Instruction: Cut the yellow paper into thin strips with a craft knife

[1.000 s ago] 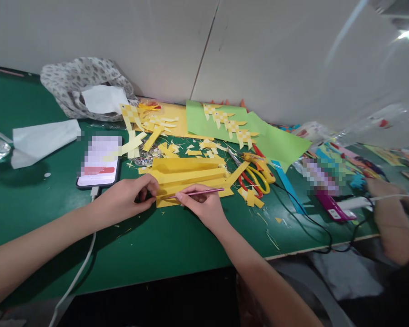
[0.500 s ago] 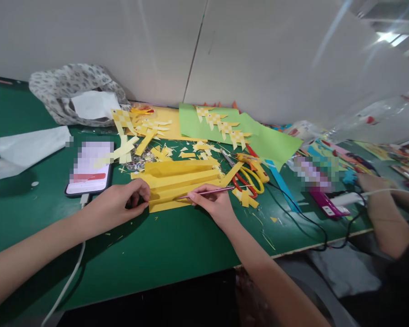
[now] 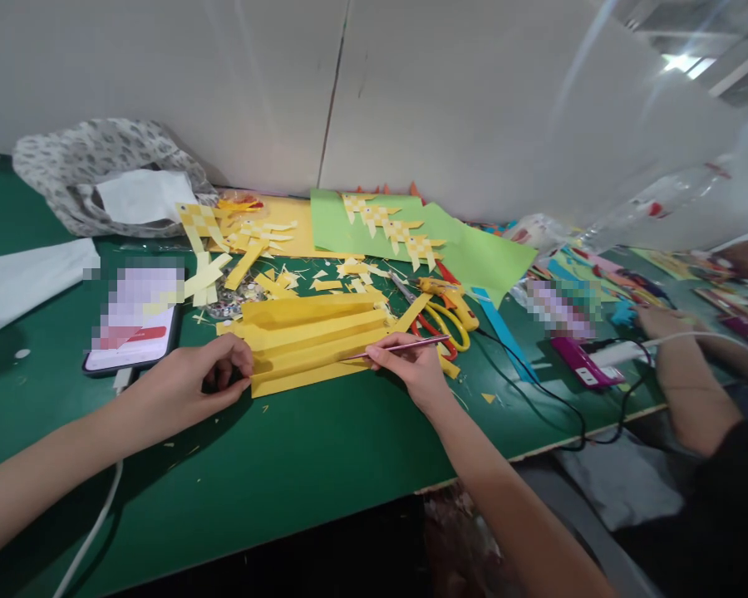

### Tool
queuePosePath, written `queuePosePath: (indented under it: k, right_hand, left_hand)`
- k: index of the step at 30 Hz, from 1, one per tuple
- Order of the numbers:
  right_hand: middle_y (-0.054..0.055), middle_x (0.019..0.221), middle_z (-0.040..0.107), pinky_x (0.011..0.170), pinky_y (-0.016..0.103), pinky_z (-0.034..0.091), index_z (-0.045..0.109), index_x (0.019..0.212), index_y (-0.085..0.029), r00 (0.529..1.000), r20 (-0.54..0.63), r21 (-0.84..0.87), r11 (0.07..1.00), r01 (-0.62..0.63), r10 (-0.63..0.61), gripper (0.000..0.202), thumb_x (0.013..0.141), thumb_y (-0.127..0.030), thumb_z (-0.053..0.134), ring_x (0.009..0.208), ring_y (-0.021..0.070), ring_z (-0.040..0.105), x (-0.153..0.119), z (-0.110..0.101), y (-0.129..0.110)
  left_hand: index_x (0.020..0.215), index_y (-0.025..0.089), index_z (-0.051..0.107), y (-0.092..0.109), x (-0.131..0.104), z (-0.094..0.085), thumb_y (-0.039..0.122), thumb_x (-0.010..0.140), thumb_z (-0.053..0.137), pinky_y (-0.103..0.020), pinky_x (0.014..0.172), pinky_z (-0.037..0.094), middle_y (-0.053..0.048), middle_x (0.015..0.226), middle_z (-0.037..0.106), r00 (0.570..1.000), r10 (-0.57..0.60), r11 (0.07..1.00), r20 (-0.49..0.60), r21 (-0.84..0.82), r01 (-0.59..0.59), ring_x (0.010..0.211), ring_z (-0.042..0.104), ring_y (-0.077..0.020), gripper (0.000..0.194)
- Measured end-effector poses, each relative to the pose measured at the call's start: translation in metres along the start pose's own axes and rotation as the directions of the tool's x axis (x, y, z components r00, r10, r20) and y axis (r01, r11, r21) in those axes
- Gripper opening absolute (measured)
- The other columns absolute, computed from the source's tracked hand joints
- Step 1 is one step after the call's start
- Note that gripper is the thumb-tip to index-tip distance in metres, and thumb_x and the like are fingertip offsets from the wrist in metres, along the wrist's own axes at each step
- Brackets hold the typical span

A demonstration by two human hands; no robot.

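Observation:
A sheet of yellow paper (image 3: 312, 342), creased into long parallel folds, lies on the green table. My left hand (image 3: 203, 375) pinches its near left corner between thumb and curled fingers. In my right hand (image 3: 415, 371) is a slim pinkish pen-like stick (image 3: 435, 340), gripped as one writes. Its pointed end touches the paper along the front fold. Scissors (image 3: 415, 301) with red handles and a yellow-orange glue gun (image 3: 452, 301) lie just beyond my right hand. Yellow paper scraps (image 3: 349, 278) are strewn behind the folded sheet.
A phone (image 3: 134, 320) with a white cable lies at left, before a patterned cloth bag (image 3: 109, 178). Checkered paper fish shapes (image 3: 390, 224) rest on green paper (image 3: 467, 249) at the back. Another person's arm (image 3: 689, 374) reaches in at right, near a purple power strip (image 3: 583, 364).
My right hand has slid the stick's tip rightward along the front fold. My left hand still holds the corner. The whole view has shifted slightly.

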State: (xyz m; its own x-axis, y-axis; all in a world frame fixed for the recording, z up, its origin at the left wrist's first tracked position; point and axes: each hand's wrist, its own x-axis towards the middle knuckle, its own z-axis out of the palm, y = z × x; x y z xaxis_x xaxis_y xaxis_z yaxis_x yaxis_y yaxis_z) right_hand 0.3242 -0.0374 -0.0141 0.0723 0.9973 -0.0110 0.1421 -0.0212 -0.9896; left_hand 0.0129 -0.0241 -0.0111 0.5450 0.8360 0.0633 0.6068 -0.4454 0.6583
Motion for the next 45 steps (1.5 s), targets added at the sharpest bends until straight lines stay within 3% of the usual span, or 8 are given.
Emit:
queuePosePath:
  k: [11,22,26,29,32,35,37,45]
  right_hand:
    - [0.001,0.056,0.066,0.056,0.030,0.051,0.070,0.063,-0.019,0.996,-0.090,0.020,0.999,0.027,-0.026,0.023,0.060,-0.038,0.082,0.051,0.0146,0.060,0.001,-0.032,0.002]
    - [0.002,0.059,0.067,0.054,0.029,0.053,0.067,0.066,-0.018,0.995,-0.059,-0.019,0.997,0.081,-0.082,0.028,0.063,-0.043,0.080,0.051,0.0137,0.060,-0.001,-0.027,0.010]
    - [0.001,0.059,0.066,0.054,0.028,0.053,0.067,0.066,-0.019,0.994,-0.054,-0.057,0.994,0.095,-0.098,0.028,0.064,-0.044,0.078,0.052,0.0141,0.061,-0.004,-0.022,0.009]
    - [0.001,0.056,0.064,0.053,0.028,0.053,0.066,0.066,-0.019,0.993,-0.060,-0.070,0.993,0.095,-0.100,0.029,0.064,-0.045,0.078,0.051,0.0142,0.060,-0.004,-0.020,0.008]
    - [0.000,0.054,0.063,0.052,0.028,0.052,0.066,0.064,-0.019,0.992,-0.061,-0.068,0.992,0.102,-0.106,0.029,0.064,-0.045,0.078,0.049,0.0143,0.060,-0.003,-0.019,0.007]
    - [0.001,0.057,0.065,0.054,0.028,0.053,0.066,0.065,-0.019,0.993,-0.052,-0.056,0.993,0.106,-0.109,0.027,0.064,-0.043,0.078,0.051,0.0142,0.060,-0.003,-0.019,0.007]
    - [0.001,0.058,0.065,0.054,0.028,0.052,0.067,0.065,-0.019,0.993,-0.052,-0.055,0.993,0.102,-0.105,0.028,0.064,-0.044,0.078,0.051,0.0145,0.060,-0.004,-0.019,0.007]
    - [0.001,0.059,0.065,0.057,0.031,0.053,0.066,0.066,-0.020,0.993,-0.073,-0.015,0.996,0.093,-0.093,0.029,0.064,-0.047,0.077,0.054,0.0166,0.061,-0.009,-0.015,0.000]
  left_hand:
    - [0.089,0.025,0.048,-0.002,-0.001,0.004,0.038,0.083,0.050,-0.024,0.046,0.042,0.003,0.062,0.056,1.000,-0.001,0.999,-0.009,0.038,0.001,0.050,0.051,-0.0137,0.014]
    - [0.090,0.025,0.050,-0.004,-0.003,-0.002,0.038,0.079,0.052,-0.024,0.048,0.043,0.004,0.066,0.060,0.998,-0.030,0.981,-0.063,0.188,0.042,0.053,0.055,-0.0131,0.017]
    - [0.092,0.026,0.052,-0.002,-0.007,-0.014,0.035,0.073,0.050,-0.024,0.046,0.039,0.007,0.062,0.060,0.982,0.105,0.940,-0.154,0.339,-0.048,0.048,0.053,-0.0116,0.021]
    - [0.090,0.025,0.054,0.010,-0.007,-0.017,0.032,0.079,0.045,-0.026,0.054,0.042,0.005,0.069,0.064,0.954,0.203,0.904,-0.219,0.418,-0.096,0.056,0.056,-0.0133,0.015]
    - [0.085,0.023,0.058,0.025,0.002,-0.006,0.033,0.087,0.046,-0.027,0.055,0.043,0.000,0.082,0.068,0.938,0.253,0.875,-0.235,0.469,-0.119,0.068,0.061,-0.0167,0.016]
    - [0.097,0.021,0.061,0.036,0.020,0.013,0.033,0.093,0.043,-0.031,0.072,0.049,-0.004,0.094,0.069,0.932,0.336,0.835,-0.132,0.499,-0.231,0.089,0.063,-0.0214,0.022]
    - [0.104,0.020,0.062,0.040,0.031,0.025,0.034,0.096,0.040,-0.035,0.076,0.050,-0.007,0.099,0.068,0.933,0.354,0.806,-0.055,0.525,-0.275,0.092,0.063,-0.0237,0.027]
    - [0.103,0.020,0.064,0.034,0.040,0.042,0.035,0.097,0.039,-0.034,0.076,0.049,-0.008,0.101,0.069,0.944,0.321,0.834,-0.079,0.496,-0.243,0.091,0.062,-0.0230,0.030]
